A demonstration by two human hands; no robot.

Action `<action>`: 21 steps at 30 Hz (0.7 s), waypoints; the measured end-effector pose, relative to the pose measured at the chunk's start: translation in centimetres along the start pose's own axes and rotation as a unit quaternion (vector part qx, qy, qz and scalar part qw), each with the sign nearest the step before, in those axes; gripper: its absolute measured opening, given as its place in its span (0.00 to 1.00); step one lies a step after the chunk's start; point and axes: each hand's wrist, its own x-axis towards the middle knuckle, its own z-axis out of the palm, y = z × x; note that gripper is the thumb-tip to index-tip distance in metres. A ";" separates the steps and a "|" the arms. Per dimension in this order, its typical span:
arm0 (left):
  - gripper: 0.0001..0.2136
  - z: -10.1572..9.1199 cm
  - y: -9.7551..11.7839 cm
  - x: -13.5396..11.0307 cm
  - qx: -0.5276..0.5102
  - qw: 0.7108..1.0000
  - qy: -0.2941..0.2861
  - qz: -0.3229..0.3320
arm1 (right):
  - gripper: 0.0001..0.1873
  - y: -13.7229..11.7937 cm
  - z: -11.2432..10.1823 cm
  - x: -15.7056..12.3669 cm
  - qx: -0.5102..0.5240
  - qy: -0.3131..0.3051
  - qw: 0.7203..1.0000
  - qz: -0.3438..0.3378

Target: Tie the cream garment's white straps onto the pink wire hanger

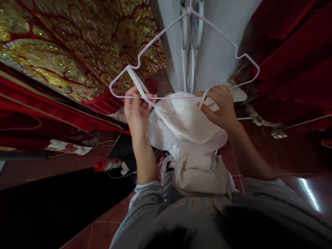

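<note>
A pale pink clothes hanger (166, 29) hangs in front of me, its bottom bar level with my hands. A white garment (186, 121) with thin straps droops below that bar. One white strap (137, 82) is looped over the hanger's left notch and runs down past my left hand (138, 112). The fingers of that hand curl around the left part of the bottom bar. At the right, my right hand (220, 105) pinches the other strap (204, 97) between thumb and fingers, close to the bar. Part of the bar is hidden behind this hand.
Red cloth with gold sequins (98, 45) hangs at the left, and more red cloth (298, 58) at the right. Beige cloth (202, 173) lies on my lap. A bottle with a red cap (106, 165) lies beside cables at lower left. Red tiles (109, 211) cover the floor.
</note>
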 end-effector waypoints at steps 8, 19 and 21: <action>0.10 1.4 0.1 0.1 0.048 0.986 0.047 0.152 | 0.18 6.2 -4.6 1.1 0.066 0.352 0.934 0.001; 0.07 0.4 -2.1 1.3 0.070 0.983 0.043 0.166 | 0.12 2.7 -7.3 6.5 0.063 -0.036 0.992 0.103; 0.07 0.5 -2.1 1.1 0.065 0.986 0.055 0.144 | 0.17 2.1 -6.4 6.6 0.044 0.007 0.995 0.090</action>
